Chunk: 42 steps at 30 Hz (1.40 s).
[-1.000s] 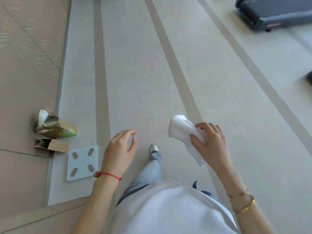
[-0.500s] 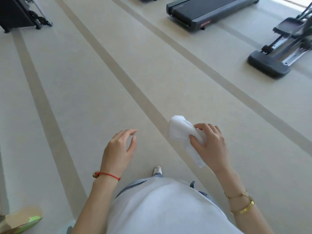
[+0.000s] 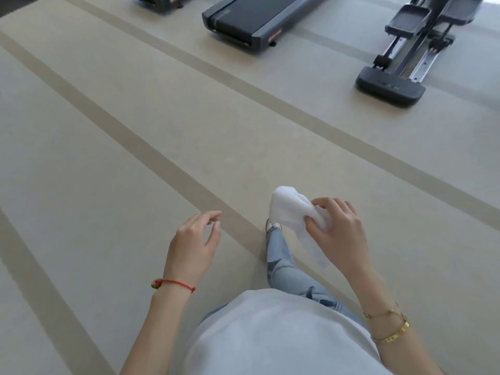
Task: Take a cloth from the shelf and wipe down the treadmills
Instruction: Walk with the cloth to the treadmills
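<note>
A white cloth (image 3: 290, 209) is bunched in my right hand (image 3: 336, 231), whose fingers and thumb grip it at waist height; one end hangs down below the hand. My left hand (image 3: 193, 240) hovers beside it with loosely curled fingers and holds nothing. The rear end of a dark treadmill (image 3: 251, 20) lies on the floor far ahead, above the centre of the view. Part of a second treadmill (image 3: 159, 2) shows at the top edge to its left.
An elliptical-type machine (image 3: 405, 66) with rails and pedals stands at the upper right. Beige floor with darker diagonal stripes (image 3: 151, 150) stretches between me and the machines. My leg in jeans and one shoe (image 3: 273, 226) step forward below the cloth.
The view has swung right and moved forward: the cardboard boxes and white plate on the left have left the view, and the treadmills and elliptical have come closer. Both hands keep their pose.
</note>
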Each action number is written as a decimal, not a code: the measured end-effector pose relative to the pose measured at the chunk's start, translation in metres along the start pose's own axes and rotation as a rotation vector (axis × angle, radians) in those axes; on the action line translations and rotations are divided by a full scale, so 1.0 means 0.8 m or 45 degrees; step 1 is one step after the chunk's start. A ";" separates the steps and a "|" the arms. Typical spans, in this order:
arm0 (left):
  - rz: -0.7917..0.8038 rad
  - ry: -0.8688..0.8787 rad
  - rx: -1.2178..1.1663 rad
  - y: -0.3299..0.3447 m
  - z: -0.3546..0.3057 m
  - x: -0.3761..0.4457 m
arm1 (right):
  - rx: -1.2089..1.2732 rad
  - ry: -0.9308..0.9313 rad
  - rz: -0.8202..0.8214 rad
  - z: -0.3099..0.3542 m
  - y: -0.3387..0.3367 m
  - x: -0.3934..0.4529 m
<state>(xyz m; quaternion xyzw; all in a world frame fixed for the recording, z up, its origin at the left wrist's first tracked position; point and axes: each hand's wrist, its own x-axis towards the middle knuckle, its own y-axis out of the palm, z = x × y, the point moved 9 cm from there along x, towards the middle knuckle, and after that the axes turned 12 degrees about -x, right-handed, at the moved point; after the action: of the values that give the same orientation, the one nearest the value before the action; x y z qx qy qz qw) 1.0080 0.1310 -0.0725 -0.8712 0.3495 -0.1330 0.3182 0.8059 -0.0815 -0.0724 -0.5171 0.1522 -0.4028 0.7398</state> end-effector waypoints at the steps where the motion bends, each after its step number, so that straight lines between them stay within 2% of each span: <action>1: 0.001 0.006 -0.005 0.005 -0.001 0.029 | -0.005 -0.002 -0.007 -0.005 0.005 0.028; 10: -0.086 0.001 -0.073 0.028 -0.038 0.299 | -0.042 -0.018 -0.054 -0.045 0.012 0.313; 16: -0.086 0.020 -0.093 0.040 -0.061 0.448 | -0.040 -0.029 -0.039 -0.057 0.024 0.460; 28: 0.006 0.115 -0.093 0.095 -0.075 0.792 | -0.015 0.059 -0.028 -0.091 0.106 0.747; 35: 0.072 0.227 -0.074 0.105 -0.121 1.019 | -0.032 0.148 -0.118 -0.112 0.115 0.948; 42: 0.198 0.299 -0.057 0.159 -0.171 1.200 | -0.038 0.272 -0.168 -0.165 0.118 1.090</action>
<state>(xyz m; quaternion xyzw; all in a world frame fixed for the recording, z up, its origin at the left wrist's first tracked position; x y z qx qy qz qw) 1.5710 -0.6683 -0.0418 -0.8268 0.4536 -0.2011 0.2651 1.3114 -0.8103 -0.0449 -0.4913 0.2017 -0.5011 0.6833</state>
